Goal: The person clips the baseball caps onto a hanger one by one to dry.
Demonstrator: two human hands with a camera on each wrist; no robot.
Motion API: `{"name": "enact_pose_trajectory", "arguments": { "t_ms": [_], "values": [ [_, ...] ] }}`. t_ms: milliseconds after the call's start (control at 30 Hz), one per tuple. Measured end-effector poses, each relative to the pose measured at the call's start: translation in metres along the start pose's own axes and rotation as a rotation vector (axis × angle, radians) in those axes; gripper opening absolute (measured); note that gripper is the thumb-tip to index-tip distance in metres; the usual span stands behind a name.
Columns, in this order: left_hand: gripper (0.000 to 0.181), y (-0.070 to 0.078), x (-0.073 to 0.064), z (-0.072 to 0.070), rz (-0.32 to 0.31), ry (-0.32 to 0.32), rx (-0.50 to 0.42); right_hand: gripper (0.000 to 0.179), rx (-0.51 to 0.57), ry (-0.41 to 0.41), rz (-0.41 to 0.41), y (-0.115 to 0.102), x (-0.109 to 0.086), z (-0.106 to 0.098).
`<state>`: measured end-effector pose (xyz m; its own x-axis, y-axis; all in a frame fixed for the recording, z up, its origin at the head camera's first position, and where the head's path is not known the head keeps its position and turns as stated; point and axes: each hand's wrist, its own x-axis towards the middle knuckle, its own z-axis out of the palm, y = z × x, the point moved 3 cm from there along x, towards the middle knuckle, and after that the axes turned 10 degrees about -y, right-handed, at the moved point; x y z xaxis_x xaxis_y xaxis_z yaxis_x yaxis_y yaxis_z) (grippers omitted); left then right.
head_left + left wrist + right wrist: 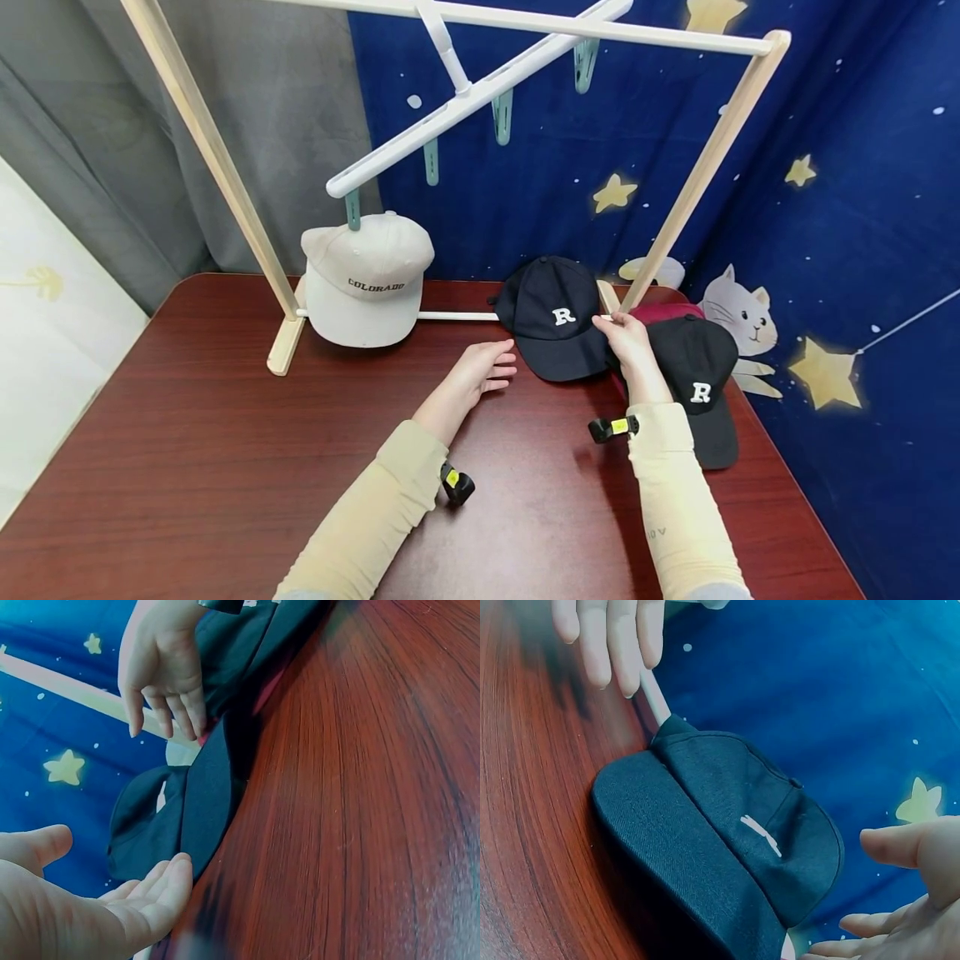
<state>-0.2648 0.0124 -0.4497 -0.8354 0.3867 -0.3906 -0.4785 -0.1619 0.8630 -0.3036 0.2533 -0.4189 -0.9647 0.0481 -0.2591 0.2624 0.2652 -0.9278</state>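
Note:
A dark navy baseball cap (543, 287) with a white R lies on the table between my two hands. My left hand (477, 372) is held at the left of its brim, fingers extended and holding nothing. On the cap's other side is my right hand (630, 346); the right wrist view shows its thumb and fingers apart, with nothing gripped. A black cap (688, 354), also marked R, lies to the right, partly behind the right forearm, over something dark red (663, 312). At the left, a white COLORADO cap (367, 258) meets a green clip (353, 210) at its top.
A wooden frame (716, 150) stands over the table (225, 467), with a low white bar (457, 316) across its base. From its top hangs a slanted white rail (480, 93) with several green clips. Blue starry curtain (517, 208) hangs behind.

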Motion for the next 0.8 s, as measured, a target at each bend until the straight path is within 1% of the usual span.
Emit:
{"name": "enact_pose_trajectory", "arguments": {
  "t_ms": [200, 367, 467, 667, 800],
  "values": [
    [0.053, -0.002, 0.004, 0.005, -0.010, -0.002, -0.002, 0.057, -0.048, -0.015, 0.035, -0.001, 0.003, 0.001],
    [0.054, -0.002, 0.005, 0.009, -0.020, -0.006, -0.007, 0.061, -0.057, -0.029, 0.068, -0.002, 0.005, 0.000],
    [0.055, -0.002, 0.005, 0.010, -0.024, -0.007, -0.011, 0.063, -0.034, -0.042, 0.080, -0.002, 0.006, 0.001],
    [0.059, -0.004, 0.007, 0.013, -0.040, -0.005, -0.012, 0.067, 0.048, -0.072, 0.098, 0.000, 0.008, 0.001],
    [0.061, -0.004, 0.009, 0.015, -0.050, 0.005, -0.020, 0.069, 0.066, -0.091, 0.118, 0.001, 0.009, 0.001]
  ]
}}
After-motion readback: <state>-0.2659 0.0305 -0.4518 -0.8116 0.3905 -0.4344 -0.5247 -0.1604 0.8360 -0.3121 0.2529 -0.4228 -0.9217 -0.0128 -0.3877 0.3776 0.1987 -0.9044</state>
